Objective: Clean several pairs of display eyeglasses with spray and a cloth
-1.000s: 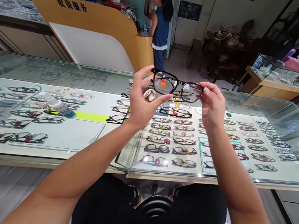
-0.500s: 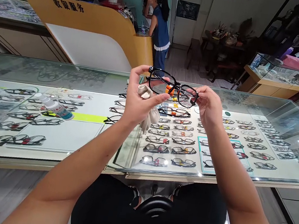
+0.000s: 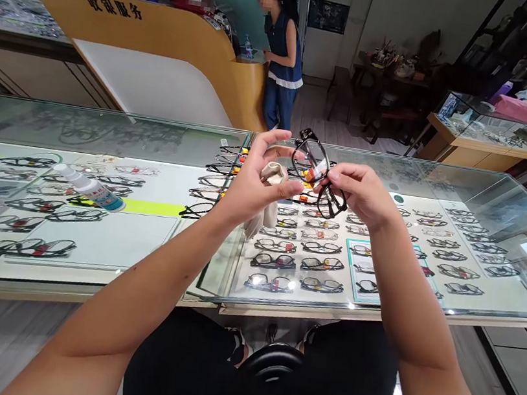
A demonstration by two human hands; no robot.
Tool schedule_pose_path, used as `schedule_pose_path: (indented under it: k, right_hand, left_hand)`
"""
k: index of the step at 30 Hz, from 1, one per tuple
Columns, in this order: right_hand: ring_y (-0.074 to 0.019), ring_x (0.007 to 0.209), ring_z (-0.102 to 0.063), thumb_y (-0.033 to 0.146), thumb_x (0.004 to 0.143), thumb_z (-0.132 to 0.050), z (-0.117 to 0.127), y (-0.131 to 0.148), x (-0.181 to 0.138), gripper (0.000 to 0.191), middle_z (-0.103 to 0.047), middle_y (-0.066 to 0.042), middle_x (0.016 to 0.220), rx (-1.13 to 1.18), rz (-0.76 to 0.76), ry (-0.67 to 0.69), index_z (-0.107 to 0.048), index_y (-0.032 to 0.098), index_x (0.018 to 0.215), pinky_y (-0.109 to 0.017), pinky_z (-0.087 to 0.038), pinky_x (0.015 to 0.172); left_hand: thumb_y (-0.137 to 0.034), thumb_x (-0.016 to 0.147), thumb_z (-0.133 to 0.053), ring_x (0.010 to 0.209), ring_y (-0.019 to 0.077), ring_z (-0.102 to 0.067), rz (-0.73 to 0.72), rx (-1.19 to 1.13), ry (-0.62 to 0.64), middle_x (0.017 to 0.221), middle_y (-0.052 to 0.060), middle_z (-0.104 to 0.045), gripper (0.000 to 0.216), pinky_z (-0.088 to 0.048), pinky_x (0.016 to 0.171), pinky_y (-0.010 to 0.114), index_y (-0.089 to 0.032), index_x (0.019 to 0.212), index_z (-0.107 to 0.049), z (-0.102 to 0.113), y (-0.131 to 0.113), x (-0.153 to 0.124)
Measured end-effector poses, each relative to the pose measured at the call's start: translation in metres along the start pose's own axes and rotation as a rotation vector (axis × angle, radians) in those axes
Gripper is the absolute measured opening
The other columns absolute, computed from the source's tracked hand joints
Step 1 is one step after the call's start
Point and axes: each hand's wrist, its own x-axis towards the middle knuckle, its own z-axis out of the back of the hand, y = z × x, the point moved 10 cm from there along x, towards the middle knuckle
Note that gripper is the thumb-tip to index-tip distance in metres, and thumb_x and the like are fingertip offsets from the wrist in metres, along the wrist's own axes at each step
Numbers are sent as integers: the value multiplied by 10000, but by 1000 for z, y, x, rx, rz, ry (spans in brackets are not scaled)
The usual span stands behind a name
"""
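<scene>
My right hand (image 3: 367,196) pinches a pair of black-framed eyeglasses (image 3: 316,160) near the middle of the frame, above the glass counter. The eyeglasses are tilted, one lens up to the left and the other down to the right. A pale cleaning cloth (image 3: 274,173) is tucked in my left hand (image 3: 251,186) and hangs below the palm. The thumb and fingers of that hand are spread beside the upper lens; whether they touch the frame I cannot tell.
The glass display counter (image 3: 86,274) holds rows of eyeglasses. A white spray bottle (image 3: 91,189) lies on its left part. Beyond stands a yellow-and-white cash desk (image 3: 169,30), with one person (image 3: 284,50) standing by it and another person behind it. A second showcase (image 3: 491,148) is at the right.
The eyeglasses have turned from nearly level to steeply tilted. My right hand has moved from the frame's right end to its middle. My left fingers have come off the left end of the frame.
</scene>
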Motion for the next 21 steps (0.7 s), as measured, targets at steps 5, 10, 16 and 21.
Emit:
schedule_pose_path:
  k: [5, 10, 16, 21]
  right_hand:
    - [-210, 832, -772, 665, 704, -1037, 29, 5, 2, 486, -838, -47, 918, 7, 62, -145, -838, 242, 840, -348, -639, 774]
    - [-254, 899, -814, 701, 696, -1024, 40, 5, 6, 522, -860, -73, 966, 17, 75, -193, -815, 245, 843, -351, -656, 731]
    - [-242, 861, -800, 713, 703, -1007, 44, -4, 11, 523, -871, -72, 1015, 38, 39, -216, -822, 251, 864, -359, -675, 718]
    - [-227, 882, -801, 654, 691, -1030, 40, -13, 16, 493, -871, -58, 1034, 86, 41, -217, -839, 242, 885, -357, -685, 799]
  left_hand:
    - [-826, 655, -974, 582, 87, -505, 220, -185, 40, 1179, 90, -764, 841, -311, 415, 243, -307, 1238, -661, -11, -4, -6]
    - [-909, 768, -792, 557, 107, -415, 465, -373, 303, 1057, 117, -759, 711, -169, 407, 250, -266, 1052, -686, -56, -8, -30]
    - [-706, 941, -678, 693, 186, -541, 641, -359, 645, 1122, 145, -779, 469, -315, 498, 302, -241, 1006, -680, -112, 19, -70]
    - [-589, 1097, -530, 1032, 267, -650, 241, 318, 660, 1123, 86, -744, 393, -502, 884, 397, -224, 1038, -666, -112, 32, -66]
